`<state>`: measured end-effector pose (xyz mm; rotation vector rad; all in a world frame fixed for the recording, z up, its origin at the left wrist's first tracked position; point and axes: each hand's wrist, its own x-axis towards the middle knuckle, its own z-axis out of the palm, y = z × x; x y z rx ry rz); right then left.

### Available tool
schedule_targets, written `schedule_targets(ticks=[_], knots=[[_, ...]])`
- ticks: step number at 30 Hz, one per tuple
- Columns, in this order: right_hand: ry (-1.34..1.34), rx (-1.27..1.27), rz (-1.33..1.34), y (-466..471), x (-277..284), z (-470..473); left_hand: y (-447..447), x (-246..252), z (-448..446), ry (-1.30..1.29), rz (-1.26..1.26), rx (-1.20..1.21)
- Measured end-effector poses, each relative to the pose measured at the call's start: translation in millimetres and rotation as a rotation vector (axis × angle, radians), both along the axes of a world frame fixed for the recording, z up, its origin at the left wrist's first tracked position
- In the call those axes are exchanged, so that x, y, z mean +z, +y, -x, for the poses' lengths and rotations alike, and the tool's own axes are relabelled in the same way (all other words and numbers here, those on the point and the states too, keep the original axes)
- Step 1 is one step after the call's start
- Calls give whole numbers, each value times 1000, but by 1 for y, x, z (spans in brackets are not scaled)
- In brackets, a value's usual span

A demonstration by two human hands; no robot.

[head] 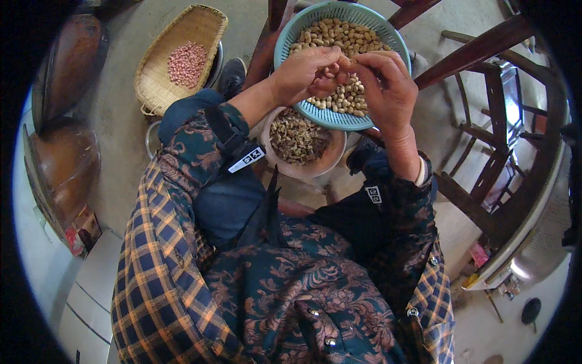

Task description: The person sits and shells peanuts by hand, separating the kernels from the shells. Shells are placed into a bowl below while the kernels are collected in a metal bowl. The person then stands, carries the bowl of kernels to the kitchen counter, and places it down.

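My left hand (295,82) is curled palm up over a light-blue plastic basket (281,52), with several peanut kernels (331,70) held in its fingers. Just to its right, my right hand (393,93) meets it, thumb and fingertips pinched together on what looks like a peanut (349,64), partly hidden by the fingers. Unshelled peanuts (341,34) fill the basket beneath both hands. Below the basket's near edge, a round bowl (313,173) between my legs holds broken peanut shells (295,141).
At the upper left, a woven scoop-shaped basket (157,63) carries a pile of pink peanut kernels (186,63), tilted over a metal vessel (218,66). Dark wooden chair-like furniture (495,104) stands on the right. Brown wooden furniture (72,164) and a small box (86,226) are at left.
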<state>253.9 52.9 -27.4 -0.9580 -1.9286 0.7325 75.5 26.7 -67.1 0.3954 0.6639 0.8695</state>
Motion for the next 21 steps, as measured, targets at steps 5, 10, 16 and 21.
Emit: schedule_targets(ticks=[5,10,16,21], knots=[[135,-1,280,-4,10,1,5,6,4,39,-12,52],[-250,660,555,-22,27,-10,20,16,25,62,-76,356],[-369,37,174,2,-4,4,23,15,37,83,-201,436],[-348,-20,102,26,-51,34,25,5,41,-18,-84,410]])
